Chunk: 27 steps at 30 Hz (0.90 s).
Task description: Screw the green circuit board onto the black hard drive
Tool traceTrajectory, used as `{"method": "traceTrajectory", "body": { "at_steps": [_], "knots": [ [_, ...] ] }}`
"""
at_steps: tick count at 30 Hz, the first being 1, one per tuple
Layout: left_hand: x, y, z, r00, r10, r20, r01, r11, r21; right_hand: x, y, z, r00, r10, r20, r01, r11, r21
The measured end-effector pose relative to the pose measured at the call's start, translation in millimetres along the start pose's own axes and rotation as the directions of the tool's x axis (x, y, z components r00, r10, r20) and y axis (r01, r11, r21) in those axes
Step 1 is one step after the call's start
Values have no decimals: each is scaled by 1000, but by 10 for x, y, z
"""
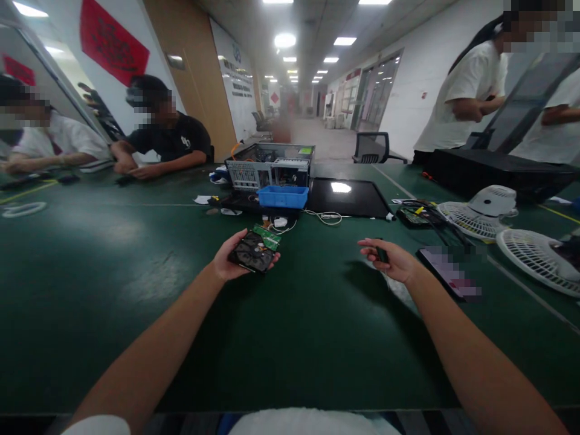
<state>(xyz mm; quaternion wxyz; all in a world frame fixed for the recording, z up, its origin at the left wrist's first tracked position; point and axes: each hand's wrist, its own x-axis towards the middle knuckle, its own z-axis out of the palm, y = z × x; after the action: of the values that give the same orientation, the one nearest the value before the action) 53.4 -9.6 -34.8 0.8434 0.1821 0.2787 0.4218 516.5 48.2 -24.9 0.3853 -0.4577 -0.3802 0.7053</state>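
My left hand [225, 258] grips a hard disk drive [250, 252] above the green table, fingers wrapped under its far edge. The drive's underside faces up, with a green circuit board [268, 237] along its upper right part. Off to the right, my right hand [393, 260] is raised over the table, its fingers closed round a small dark object [382, 255] whose kind I cannot make out. Beyond both hands stands an opened computer case [272, 170] with a blue tray [283, 197] in front of it.
A flat black panel [347, 198] lies beside the case, with a white cable [330, 217] before it. At right are a phone-like slab [446, 275], a circuit board [414, 217] and white fan parts [539, 257]. Other people sit at left and stand at right.
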Motion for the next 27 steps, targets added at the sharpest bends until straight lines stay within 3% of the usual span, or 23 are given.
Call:
{"method": "traceTrajectory", "body": {
  "at_steps": [5, 11, 20, 22, 27],
  "knots": [
    [-448, 308, -320, 969, 116, -217, -107, 993, 55, 17, -21, -18, 1000, -3, -24, 2, 1000, -9],
    [-820, 621, -464, 887, 231, -399, -159, 966, 206, 35, -23, -18, 999, -4, -34, 3, 1000, -20],
    [-1011, 1101, -650, 741, 312, -595, -44, 906, 420, -4, -54, -11, 999, -20, -50, 21, 1000, 10],
    [-1021, 1150, -645, 703, 360, -613, 47, 837, 545, -18, -68, -9, 998, -28, -51, 29, 1000, 12],
    [-939, 1141, -629, 599, 536, -594, 276, 558, 782, -29, -79, -11, 999, -38, -38, 39, 999, 23]
  ]
}}
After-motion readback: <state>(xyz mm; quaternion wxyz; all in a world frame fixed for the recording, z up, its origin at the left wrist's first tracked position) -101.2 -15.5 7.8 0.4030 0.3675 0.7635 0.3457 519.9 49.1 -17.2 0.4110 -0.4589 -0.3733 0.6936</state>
